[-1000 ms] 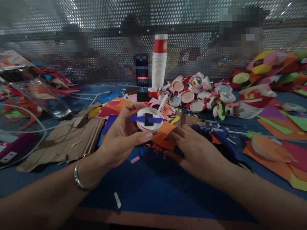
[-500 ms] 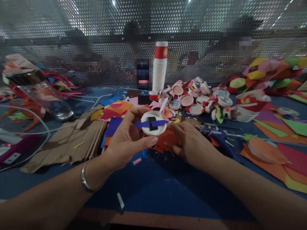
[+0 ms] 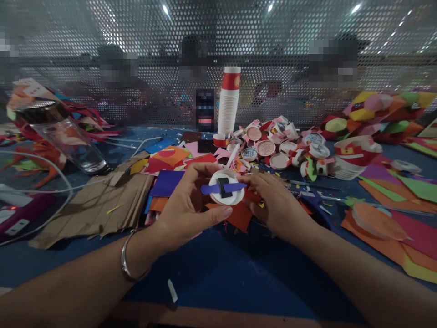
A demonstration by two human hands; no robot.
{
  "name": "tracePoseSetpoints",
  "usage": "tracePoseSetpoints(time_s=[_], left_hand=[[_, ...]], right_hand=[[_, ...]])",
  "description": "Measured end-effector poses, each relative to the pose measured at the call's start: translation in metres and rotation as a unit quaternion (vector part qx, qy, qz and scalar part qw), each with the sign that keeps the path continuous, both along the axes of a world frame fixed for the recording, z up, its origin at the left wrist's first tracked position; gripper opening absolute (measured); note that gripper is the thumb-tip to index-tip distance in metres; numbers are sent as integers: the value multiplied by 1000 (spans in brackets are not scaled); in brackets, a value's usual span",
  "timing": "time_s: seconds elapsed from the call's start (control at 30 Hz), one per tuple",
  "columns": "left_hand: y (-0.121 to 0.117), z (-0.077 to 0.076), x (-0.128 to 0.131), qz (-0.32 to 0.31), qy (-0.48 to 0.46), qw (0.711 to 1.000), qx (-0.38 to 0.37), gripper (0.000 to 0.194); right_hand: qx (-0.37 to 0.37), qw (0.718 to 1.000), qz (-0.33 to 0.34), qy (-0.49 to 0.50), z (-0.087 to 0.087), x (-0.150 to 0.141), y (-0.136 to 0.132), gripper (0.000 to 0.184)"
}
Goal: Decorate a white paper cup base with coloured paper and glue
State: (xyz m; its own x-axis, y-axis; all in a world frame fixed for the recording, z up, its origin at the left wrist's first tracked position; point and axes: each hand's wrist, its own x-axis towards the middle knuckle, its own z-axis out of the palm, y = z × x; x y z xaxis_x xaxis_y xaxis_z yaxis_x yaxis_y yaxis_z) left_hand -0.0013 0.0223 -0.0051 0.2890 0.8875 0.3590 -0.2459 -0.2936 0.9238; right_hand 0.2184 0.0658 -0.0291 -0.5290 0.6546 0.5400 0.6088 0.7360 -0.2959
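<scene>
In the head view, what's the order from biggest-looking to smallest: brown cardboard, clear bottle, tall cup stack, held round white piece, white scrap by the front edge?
1. Brown cardboard
2. Clear bottle
3. Tall cup stack and round white piece: too close to rank, the piece being nearer the camera
4. White scrap

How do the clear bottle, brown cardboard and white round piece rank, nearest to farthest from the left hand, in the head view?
1. White round piece: held in the left hand.
2. Brown cardboard: just left of the hand.
3. Clear bottle: farther left, beyond the cardboard.
</scene>
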Motion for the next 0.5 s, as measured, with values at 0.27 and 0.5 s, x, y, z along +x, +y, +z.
tracePoseSetpoints(time_s=[0.27, 0.5], left_hand=[[0, 0, 0, -11, -2, 1000, -19, 49], [-1, 2, 3, -5, 6, 999, -34, 49]], right_hand=[[-122, 989, -16, 86, 15, 4, -2, 11], [-113, 969, -111, 191, 28, 15, -5, 9]])
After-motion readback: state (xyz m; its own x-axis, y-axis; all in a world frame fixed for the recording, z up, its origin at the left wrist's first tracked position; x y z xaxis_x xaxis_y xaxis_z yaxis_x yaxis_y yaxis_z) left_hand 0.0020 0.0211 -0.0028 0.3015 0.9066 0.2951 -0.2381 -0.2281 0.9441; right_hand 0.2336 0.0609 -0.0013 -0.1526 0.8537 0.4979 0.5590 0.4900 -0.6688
